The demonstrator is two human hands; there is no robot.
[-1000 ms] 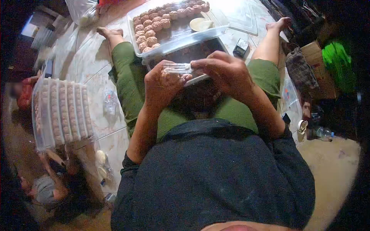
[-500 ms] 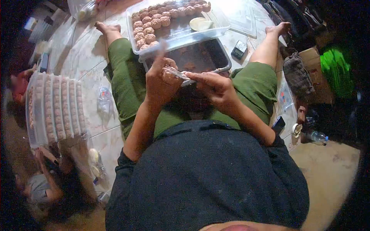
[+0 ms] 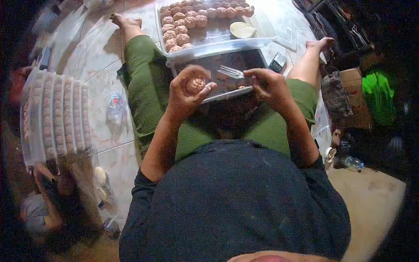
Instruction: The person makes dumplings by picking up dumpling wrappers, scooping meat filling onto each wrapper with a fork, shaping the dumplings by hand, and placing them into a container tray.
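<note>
Many balls in the clear tub [image 3: 218, 49]; left hand [image 3: 188, 92] cupping one, right [image 3: 271, 87] pinching a fork [image 3: 231, 72].

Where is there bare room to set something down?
Inside the clear container, between the rows of balls and the pale dish; on the tiles between the stacked boxes and left foot; and on the tan floor below the bottle in view. Crowded: the container's far left corner and around the cardboard box.
</note>
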